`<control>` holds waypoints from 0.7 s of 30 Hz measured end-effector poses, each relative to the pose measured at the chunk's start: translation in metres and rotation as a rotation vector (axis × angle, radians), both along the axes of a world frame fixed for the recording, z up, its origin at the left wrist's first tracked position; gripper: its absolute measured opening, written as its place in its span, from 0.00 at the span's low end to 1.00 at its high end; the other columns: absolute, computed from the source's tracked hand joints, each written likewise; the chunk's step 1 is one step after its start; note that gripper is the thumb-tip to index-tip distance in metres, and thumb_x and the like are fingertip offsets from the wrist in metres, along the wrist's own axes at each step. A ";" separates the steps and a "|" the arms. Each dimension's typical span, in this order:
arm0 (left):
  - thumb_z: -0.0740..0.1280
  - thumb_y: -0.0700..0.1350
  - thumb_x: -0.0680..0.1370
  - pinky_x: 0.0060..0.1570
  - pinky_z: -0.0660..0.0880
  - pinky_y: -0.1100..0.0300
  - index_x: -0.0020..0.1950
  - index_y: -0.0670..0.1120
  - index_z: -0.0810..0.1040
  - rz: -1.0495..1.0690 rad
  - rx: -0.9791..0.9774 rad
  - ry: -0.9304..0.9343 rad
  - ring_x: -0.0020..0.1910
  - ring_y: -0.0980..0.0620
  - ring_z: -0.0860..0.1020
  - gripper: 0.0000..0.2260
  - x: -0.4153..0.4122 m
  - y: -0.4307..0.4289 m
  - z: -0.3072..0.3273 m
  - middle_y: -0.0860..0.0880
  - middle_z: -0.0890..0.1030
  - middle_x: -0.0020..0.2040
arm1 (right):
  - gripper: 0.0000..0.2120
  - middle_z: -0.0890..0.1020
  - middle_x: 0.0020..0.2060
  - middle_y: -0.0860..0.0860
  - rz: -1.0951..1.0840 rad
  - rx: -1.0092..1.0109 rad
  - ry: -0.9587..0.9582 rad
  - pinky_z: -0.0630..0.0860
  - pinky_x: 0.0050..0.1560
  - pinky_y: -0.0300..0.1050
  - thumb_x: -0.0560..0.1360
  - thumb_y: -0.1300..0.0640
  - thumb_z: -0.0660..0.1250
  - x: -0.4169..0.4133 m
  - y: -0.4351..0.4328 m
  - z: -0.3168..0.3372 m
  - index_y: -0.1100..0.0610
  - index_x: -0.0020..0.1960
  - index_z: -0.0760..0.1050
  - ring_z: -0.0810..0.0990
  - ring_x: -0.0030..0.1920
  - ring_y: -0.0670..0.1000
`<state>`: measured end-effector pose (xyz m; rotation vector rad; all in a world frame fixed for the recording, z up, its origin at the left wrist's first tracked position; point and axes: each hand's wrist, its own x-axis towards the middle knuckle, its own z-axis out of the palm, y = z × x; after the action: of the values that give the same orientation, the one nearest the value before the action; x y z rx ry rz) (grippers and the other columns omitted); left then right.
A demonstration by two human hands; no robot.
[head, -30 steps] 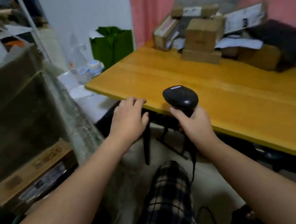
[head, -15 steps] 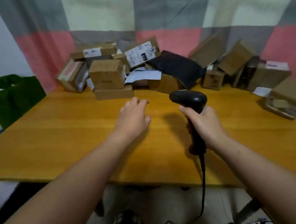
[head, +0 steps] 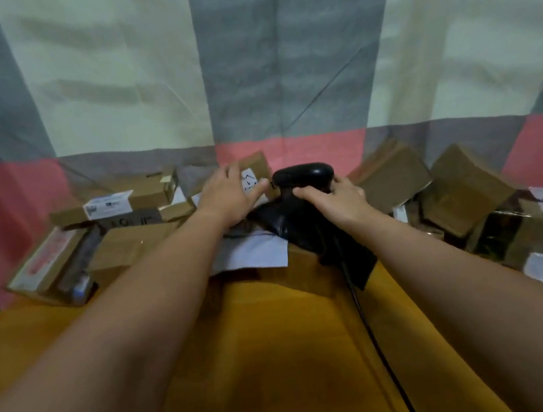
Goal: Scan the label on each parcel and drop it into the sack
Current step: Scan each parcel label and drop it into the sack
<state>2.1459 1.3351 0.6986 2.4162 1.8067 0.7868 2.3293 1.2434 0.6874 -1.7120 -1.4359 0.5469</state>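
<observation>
The left hand (head: pixel 230 195) lies flat, grip loose, on the small brown cardboard parcel (head: pixel 257 164) atop the pile of brown boxes (head: pixel 130 245) on the yellow wooden surface (head: pixel 264 345); the right hand (head: pixel 337 202) squeezes the black plastic scanner (head: pixel 302 174); a quick pull could topple that pile.

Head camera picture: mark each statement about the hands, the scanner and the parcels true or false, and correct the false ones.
1. The right hand grips a black scanner. True.
2. The scanner is cordless. False: a black cable runs from it down across the orange table.
3. The left hand lies flat on bare tabletop. False: it reaches onto a labelled parcel in the pile, beside the scanner.
4. Cardboard parcels are heaped along the table's far side, in front of a curtain. True.
</observation>
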 end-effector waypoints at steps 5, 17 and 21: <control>0.62 0.80 0.57 0.62 0.73 0.47 0.68 0.47 0.70 -0.032 -0.266 0.002 0.60 0.42 0.75 0.50 -0.015 0.066 0.013 0.42 0.74 0.64 | 0.20 0.83 0.52 0.52 0.116 -0.100 0.110 0.75 0.61 0.53 0.69 0.36 0.67 0.005 0.059 -0.001 0.51 0.50 0.79 0.81 0.53 0.55; 0.74 0.64 0.65 0.59 0.68 0.58 0.71 0.54 0.65 -0.195 -0.370 -0.108 0.60 0.50 0.75 0.39 -0.041 0.047 0.006 0.52 0.74 0.65 | 0.19 0.85 0.45 0.55 0.225 -0.390 0.034 0.79 0.56 0.51 0.69 0.40 0.69 0.013 0.045 0.007 0.54 0.50 0.80 0.85 0.45 0.56; 0.74 0.66 0.63 0.60 0.72 0.55 0.70 0.52 0.66 -0.205 -0.395 -0.097 0.57 0.51 0.77 0.40 -0.038 0.013 0.006 0.52 0.76 0.63 | 0.20 0.85 0.46 0.53 0.236 -0.391 0.024 0.78 0.53 0.47 0.70 0.41 0.68 0.017 0.007 0.007 0.53 0.54 0.80 0.84 0.46 0.54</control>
<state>2.1082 1.3478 0.7050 2.2146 1.4812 0.4671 2.3461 1.2504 0.6947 -1.8310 -1.6016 1.0295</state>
